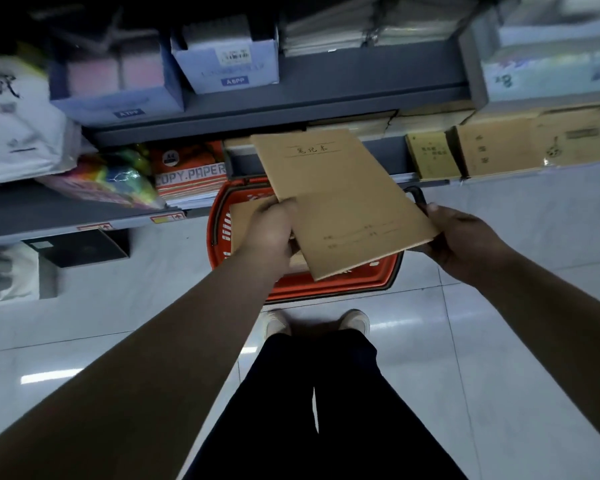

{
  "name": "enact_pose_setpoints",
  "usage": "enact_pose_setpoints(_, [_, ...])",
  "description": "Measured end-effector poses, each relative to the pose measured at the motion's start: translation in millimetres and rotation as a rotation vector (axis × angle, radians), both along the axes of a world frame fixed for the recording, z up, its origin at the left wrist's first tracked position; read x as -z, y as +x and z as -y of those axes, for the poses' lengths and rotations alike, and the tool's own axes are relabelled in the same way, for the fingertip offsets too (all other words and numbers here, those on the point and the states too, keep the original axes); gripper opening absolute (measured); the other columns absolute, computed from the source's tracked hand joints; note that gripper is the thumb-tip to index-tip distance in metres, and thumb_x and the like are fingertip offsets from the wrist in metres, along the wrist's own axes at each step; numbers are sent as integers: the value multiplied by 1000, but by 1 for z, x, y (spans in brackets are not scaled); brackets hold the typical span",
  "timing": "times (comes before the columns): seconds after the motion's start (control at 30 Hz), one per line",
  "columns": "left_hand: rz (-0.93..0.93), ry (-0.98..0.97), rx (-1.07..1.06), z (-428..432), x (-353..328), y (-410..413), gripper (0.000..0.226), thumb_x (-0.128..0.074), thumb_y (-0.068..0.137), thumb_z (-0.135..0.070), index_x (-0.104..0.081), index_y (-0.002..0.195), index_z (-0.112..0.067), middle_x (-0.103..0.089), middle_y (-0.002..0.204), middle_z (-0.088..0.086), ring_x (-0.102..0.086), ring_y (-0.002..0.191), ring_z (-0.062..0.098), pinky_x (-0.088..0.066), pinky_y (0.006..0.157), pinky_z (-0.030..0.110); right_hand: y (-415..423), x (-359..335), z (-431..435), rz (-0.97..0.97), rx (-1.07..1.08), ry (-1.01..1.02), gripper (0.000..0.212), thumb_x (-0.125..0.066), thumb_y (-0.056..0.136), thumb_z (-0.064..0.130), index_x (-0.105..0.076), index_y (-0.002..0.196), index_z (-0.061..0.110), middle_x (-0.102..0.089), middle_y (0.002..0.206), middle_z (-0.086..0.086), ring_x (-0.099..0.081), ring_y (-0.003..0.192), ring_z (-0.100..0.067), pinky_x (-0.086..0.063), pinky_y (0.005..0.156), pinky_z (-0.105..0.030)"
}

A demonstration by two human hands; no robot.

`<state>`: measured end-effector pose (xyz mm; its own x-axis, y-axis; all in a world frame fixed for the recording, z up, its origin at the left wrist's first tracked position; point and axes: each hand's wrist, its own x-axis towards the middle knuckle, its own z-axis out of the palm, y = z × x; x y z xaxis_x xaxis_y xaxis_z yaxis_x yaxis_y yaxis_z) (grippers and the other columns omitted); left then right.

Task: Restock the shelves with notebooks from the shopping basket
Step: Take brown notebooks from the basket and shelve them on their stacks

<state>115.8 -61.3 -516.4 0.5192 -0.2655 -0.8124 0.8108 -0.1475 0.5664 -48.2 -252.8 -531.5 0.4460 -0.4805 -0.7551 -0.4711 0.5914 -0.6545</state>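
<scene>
Kraft-brown and thin, the notebook [343, 202] hangs over the red shopping basket [326, 293] on the floor, just before the lower shelf [66, 211] and its front edge. The left hand [269, 230] pinches its left edge, thumb on top, and the right hand [465, 240] grips its right edge. It looks light, bendy and smooth-covered, so I'd support both sides to keep it flat.

Floor [499, 230] is white shiny tiles w/ bright light spots [49, 377]. Grey shelf [326, 97] runs across the top, full of brown boxes [492, 150] & paper packs [191, 176]. Room is dim.
</scene>
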Motion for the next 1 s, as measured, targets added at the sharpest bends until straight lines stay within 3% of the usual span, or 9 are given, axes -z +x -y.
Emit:
enact_pose_setpoints(0.1, [12, -53, 33, 1, -41, 8, 22, -50, 93, -6, -66, 108, -12, -70, 103, 10, -67, 93, 27, -55, 86, 43, -2, -40, -8, 77, -1, -46, 24, -45, 101, 16, -66, 108, 7, -71, 88, -7, -67, 65, -12, -55, 56, -23])
enact_pose_setpoints(0.2, [32, -119, 59, 0, -75, 14, 21, -47, 94, -5, -66, 99, -13, -70, 96, 9, -68, 87, 25, -55, 87, 43, -4, -71, -10, 152, 3, -29, 26, -44, 101, 17, -64, 114, 8, -72, 101, -7, -69, 84, -14, -57, 68, -24])
enact_pose_setpoints(0.27, [60, -161, 77, 1, -100, 17, 23, -46, 94, -6, -66, 104, -14, -71, 100, 9, -68, 91, 25, -55, 88, 43, -5, -95, -9, 184, 21, -25, 27, -44, 101, 18, -65, 116, 9, -71, 110, -9, -68, 96, -17, -57, 76, -25])
enact_pose_setpoints(0.43, [121, -216, 193, 1, -151, 22, 34, -44, 99, -17, -55, 131, -17, -67, 122, 8, -65, 110, 26, -52, 93, 48, -6, -150, -12, 258, 108, -42, 24, -47, 101, 18, -68, 102, 8, -74, 97, -7, -71, 89, -15, -56, 69, -23])
enact_pose_setpoints(0.6, [132, -273, 237, 2, -195, 18, 33, -48, 99, -24, -57, 130, -17, -69, 118, 7, -67, 107, 26, -54, 91, 47, -13, -197, -16, 297, 101, -109, 24, -50, 98, 10, -63, 116, 2, -71, 110, -12, -69, 102, -21, -56, 78, -28])
enact_pose_setpoints(0.87, [181, -367, 273, 12, -251, 21, 36, -47, 100, -31, -56, 132, -16, -69, 119, 7, -66, 109, 25, -55, 90, 43, -15, -254, -21, 353, 193, -152, 27, -49, 98, 5, -58, 121, -5, -66, 117, -19, -64, 110, -28, -54, 90, -36])
enact_pose_setpoints(1.0, [189, -405, 272, 14, -270, 28, 35, -48, 100, -32, -57, 130, -16, -70, 117, 7, -68, 105, 25, -58, 74, 38, -9, -275, -22, 406, 222, -144, 28, -48, 98, 3, -57, 123, -5, -65, 117, -18, -63, 109, -28, -55, 89, -34])
